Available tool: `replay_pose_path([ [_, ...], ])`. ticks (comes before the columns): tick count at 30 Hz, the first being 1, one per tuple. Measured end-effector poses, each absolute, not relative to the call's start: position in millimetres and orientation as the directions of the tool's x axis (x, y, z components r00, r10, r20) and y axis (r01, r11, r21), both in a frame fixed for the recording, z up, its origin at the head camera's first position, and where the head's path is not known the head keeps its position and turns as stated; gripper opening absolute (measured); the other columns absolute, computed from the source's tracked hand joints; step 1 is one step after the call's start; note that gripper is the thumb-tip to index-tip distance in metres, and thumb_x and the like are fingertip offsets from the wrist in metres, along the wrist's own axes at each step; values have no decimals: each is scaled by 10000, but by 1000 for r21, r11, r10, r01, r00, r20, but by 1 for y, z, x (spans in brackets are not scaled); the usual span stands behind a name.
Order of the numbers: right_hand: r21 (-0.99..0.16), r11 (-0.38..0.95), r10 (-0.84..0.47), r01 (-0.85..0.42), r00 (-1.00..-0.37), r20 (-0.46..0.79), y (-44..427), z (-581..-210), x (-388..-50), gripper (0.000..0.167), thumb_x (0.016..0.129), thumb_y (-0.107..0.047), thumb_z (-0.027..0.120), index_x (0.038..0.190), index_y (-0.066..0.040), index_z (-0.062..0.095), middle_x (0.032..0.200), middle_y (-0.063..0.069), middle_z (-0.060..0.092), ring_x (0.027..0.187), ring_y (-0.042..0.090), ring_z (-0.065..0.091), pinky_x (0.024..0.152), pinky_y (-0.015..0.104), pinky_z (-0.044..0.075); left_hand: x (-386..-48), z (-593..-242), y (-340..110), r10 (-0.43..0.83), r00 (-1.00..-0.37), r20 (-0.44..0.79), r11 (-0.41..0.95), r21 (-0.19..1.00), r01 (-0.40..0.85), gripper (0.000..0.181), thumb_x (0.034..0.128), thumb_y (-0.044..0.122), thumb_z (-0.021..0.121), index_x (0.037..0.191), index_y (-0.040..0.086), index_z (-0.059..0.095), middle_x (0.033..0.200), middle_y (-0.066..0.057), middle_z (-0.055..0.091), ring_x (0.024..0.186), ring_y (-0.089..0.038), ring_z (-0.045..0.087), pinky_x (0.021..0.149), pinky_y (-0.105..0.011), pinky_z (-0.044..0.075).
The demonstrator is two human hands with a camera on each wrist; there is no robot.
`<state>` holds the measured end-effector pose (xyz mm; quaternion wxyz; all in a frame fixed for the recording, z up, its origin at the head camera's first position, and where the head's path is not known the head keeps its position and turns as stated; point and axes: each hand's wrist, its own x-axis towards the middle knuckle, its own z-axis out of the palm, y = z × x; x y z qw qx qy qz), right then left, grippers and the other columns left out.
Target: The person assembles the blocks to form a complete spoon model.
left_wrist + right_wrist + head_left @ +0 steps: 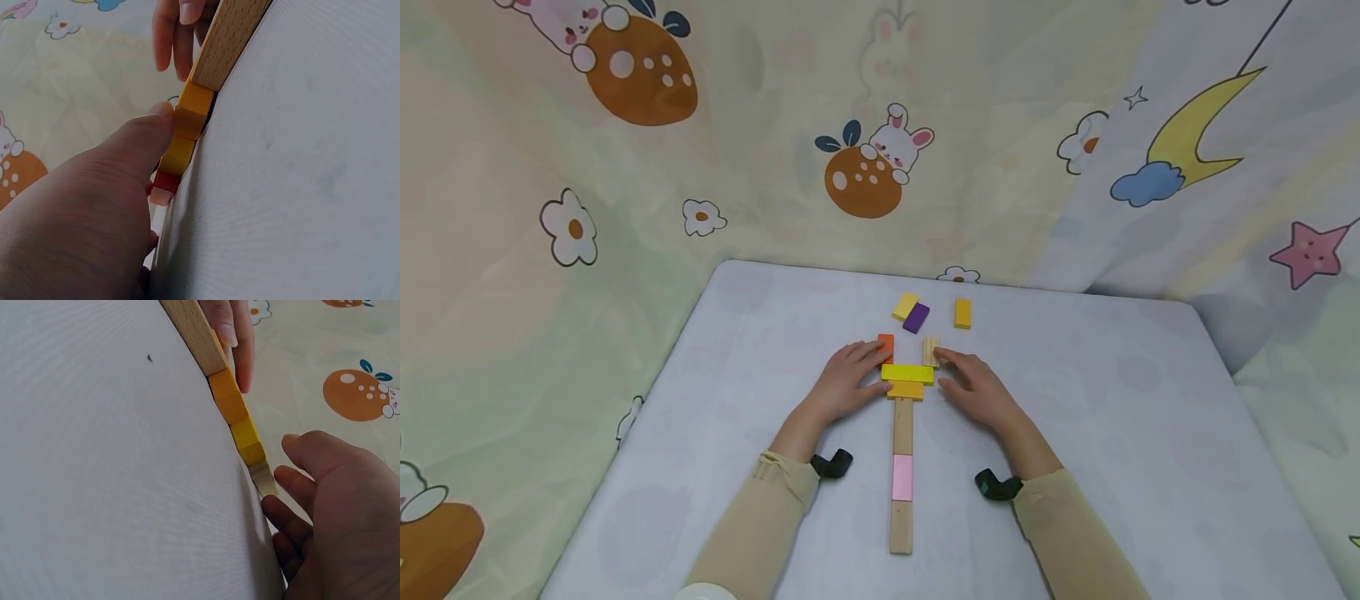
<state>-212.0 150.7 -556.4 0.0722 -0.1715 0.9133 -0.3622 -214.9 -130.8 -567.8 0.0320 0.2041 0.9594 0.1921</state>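
A row of blocks runs up the table: a wooden block [901, 529], a pink block [902, 477], another wooden block [903, 425], then an orange block [906, 389] and a yellow block [907, 373] laid crosswise. Above the yellow one stand a red-orange block [885, 344] on the left and a pale wooden block [929, 353] on the right. Fingers of my left hand [847, 385] touch the red-orange block, its thumb [159, 115] resting at the orange block's end. My right hand [976, 390] has fingertips beside the pale block, its thumb apart from the row.
Farther back lie a light yellow block [905, 305] touching a purple block [917, 317], and an amber block [963, 314] to their right. The white table [1120, 400] ends at a patterned cloth [760, 167] behind.
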Motion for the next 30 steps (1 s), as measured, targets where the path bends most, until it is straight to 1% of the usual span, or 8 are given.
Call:
replay_pose_path([
  [4, -697, 675, -343, -241, -939, -8, 151, -555, -214, 514, 995, -330, 562, 1489, -319, 421, 1495, -7, 488, 1398, 262, 426, 1180, 540, 300, -215, -566, -130, 405, -914, 6, 841, 389, 375, 663, 934, 607, 546, 1514, 320, 401, 1614, 75, 306, 1495, -247, 262, 1237, -464, 198],
  [7, -714, 674, -297, -188, -954, -30, 150, -552, -217, 473, 1004, -334, 546, 1466, -323, 445, 1465, -4, 511, 1351, 258, 469, 1161, 530, 340, -216, -566, -130, 404, -915, 9, 842, 387, 376, 668, 931, 614, 544, 1515, 324, 398, 1614, 76, 306, 1494, -247, 263, 1236, -467, 199],
  [12, -772, 634, -158, -53, -986, -62, 152, -546, -229, 419, 1006, -337, 540, 1422, -312, 502, 1364, 24, 561, 1195, 258, 543, 1076, 487, 449, -216, -567, -132, 406, -914, 20, 842, 380, 383, 667, 930, 615, 547, 1512, 324, 403, 1610, 73, 314, 1487, -249, 277, 1232, -468, 213],
  [14, -790, 613, -85, -2, -994, -64, 155, -546, -238, 424, 1004, -351, 540, 1422, -287, 504, 1353, 36, 564, 1176, 259, 544, 1048, 477, 463, -216, -568, -132, 408, -913, 22, 840, 381, 385, 666, 930, 611, 550, 1512, 320, 405, 1608, 71, 318, 1484, -250, 281, 1230, -468, 217],
  [17, -797, 601, 12, 63, -997, -70, 159, -547, -256, 470, 1000, -381, 540, 1444, -240, 479, 1393, 35, 545, 1179, 256, 527, 1025, 470, 463, -216, -569, -133, 410, -912, 22, 839, 384, 386, 668, 931, 608, 553, 1512, 315, 406, 1606, 72, 322, 1482, -250, 285, 1229, -468, 219],
  [22, -762, 632, 110, 142, -990, -94, 160, -552, -284, 564, 979, -408, 565, 1476, -175, 440, 1435, 49, 523, 1225, 275, 485, 1051, 475, 446, -216, -570, -134, 412, -911, 17, 838, 384, 387, 670, 932, 621, 538, 1515, 324, 397, 1609, 87, 311, 1489, -238, 272, 1234, -460, 206],
  [27, -682, 712, 151, 165, -985, -80, 153, -557, -301, 649, 948, -450, 611, 1491, -149, 421, 1437, 81, 524, 1304, 326, 429, 1126, 523, 351, -216, -568, -133, 414, -910, 21, 833, 393, 389, 670, 929, 621, 544, 1513, 324, 402, 1607, 84, 317, 1490, -240, 271, 1234, -466, 204],
  [30, -625, 760, 177, 178, -982, -64, 147, -558, -306, 664, 935, -456, 627, 1487, -148, 426, 1442, 96, 501, 1313, 344, 405, 1124, 552, 312, -216, -567, -132, 415, -910, 22, 834, 390, 390, 671, 929, 620, 544, 1513, 321, 403, 1606, 83, 319, 1490, -240, 273, 1234, -463, 206],
])
